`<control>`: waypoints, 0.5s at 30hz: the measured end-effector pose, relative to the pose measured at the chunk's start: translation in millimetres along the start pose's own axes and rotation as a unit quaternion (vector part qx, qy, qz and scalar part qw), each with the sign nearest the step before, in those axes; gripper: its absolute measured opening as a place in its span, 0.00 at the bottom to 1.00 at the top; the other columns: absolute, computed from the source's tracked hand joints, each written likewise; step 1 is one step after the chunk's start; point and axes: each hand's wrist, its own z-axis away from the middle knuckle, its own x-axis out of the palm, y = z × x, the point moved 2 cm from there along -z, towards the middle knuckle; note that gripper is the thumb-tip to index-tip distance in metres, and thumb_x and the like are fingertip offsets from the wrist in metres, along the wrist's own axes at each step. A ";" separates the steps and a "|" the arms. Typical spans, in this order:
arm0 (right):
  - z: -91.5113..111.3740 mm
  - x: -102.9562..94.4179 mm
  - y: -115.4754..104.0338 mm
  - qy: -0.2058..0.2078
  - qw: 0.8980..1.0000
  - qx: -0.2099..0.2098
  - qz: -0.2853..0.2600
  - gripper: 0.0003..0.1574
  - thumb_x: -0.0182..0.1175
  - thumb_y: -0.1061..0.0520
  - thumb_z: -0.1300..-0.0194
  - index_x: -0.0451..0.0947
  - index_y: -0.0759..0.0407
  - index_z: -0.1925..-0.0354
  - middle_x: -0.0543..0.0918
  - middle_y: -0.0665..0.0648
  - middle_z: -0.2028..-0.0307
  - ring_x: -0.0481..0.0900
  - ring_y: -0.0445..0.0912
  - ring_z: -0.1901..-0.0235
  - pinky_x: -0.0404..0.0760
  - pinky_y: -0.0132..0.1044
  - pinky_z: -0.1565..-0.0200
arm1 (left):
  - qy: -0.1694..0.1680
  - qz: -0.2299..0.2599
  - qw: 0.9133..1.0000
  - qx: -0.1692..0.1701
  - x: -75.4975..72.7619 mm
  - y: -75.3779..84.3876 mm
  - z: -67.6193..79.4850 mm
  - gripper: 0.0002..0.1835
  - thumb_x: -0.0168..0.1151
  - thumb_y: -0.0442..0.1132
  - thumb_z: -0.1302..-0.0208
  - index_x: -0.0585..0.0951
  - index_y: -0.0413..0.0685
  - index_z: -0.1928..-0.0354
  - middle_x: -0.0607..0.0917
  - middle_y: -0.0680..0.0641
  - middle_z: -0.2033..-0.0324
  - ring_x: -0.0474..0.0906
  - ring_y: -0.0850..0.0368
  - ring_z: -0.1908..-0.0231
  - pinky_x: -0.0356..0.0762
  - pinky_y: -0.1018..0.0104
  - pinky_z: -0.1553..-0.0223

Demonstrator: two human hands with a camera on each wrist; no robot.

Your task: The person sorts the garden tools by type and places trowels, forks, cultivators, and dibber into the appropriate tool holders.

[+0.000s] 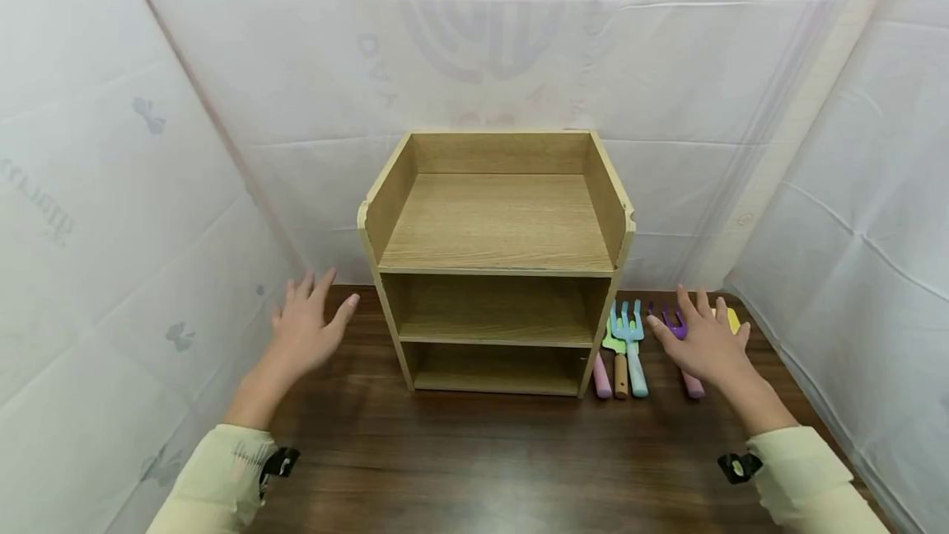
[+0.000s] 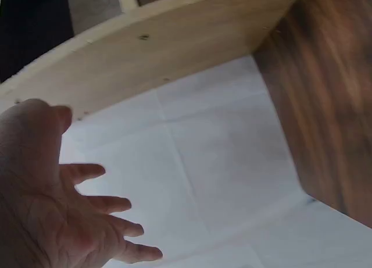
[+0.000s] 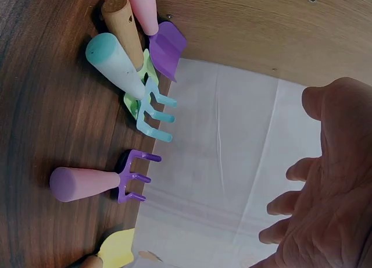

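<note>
A light wooden shelf unit (image 1: 497,225) stands upright on the dark table, its shelves bare. My left hand (image 1: 300,334) hovers to its left with spread fingers, touching nothing; the left wrist view shows the hand (image 2: 64,215) beside the unit's side panel (image 2: 151,53). To the right, my right hand (image 1: 708,344) is held above small garden tools, fingers spread. These are a blue hand fork (image 3: 154,114), a purple hand fork with pink handle (image 3: 87,183), a purple trowel (image 3: 167,47), a green-headed tool with wooden handle (image 3: 123,27) and a yellow-headed tool (image 3: 118,249).
The dark wood-grain table (image 1: 474,460) extends in front of the unit. White sheeting hangs as a back wall (image 1: 296,64), a left wall (image 1: 96,213) and a right wall (image 1: 875,188) close around the table. Black straps with small devices sit on both wrists.
</note>
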 end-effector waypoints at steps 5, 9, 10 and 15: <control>1.2 1.3 2.2 -0.001 1.000 0.003 -0.002 0.62 0.39 0.22 0.21 0.37 0.62 0.14 0.38 0.84 0.19 0.33 0.85 0.22 0.34 0.91 0.33 | 0.084 0.060 0.994 0.030 -19.3 24.4 -8.9 0.36 0.41 0.58 0.15 0.61 0.41 0.18 0.60 0.27 0.20 0.53 0.21 0.20 0.53 0.18 0.26; 1.6 3.6 4.8 0.001 1.000 0.002 -0.004 0.61 0.39 0.22 0.20 0.38 0.62 0.14 0.38 0.86 0.20 0.34 0.87 0.23 0.36 0.90 0.32 | 0.113 0.147 0.982 0.034 -39.6 43.4 -16.6 0.34 0.40 0.57 0.14 0.66 0.42 0.20 0.69 0.31 0.23 0.64 0.27 0.23 0.63 0.28 0.25; 1.6 4.1 5.9 0.001 1.000 0.002 -0.003 0.61 0.39 0.22 0.20 0.38 0.62 0.14 0.39 0.86 0.21 0.34 0.87 0.23 0.36 0.89 0.31 | 0.117 0.167 0.978 0.034 -44.3 48.6 -19.0 0.34 0.40 0.58 0.14 0.67 0.43 0.21 0.71 0.32 0.23 0.66 0.28 0.24 0.65 0.29 0.25; 4.2 5.1 11.6 0.000 1.000 0.005 0.004 0.61 0.39 0.22 0.21 0.38 0.60 0.14 0.39 0.87 0.21 0.35 0.87 0.23 0.39 0.88 0.30 | 0.099 0.252 0.962 0.029 -62.1 77.2 -30.0 0.36 0.36 0.63 0.15 0.69 0.46 0.21 0.75 0.38 0.25 0.72 0.36 0.26 0.73 0.35 0.28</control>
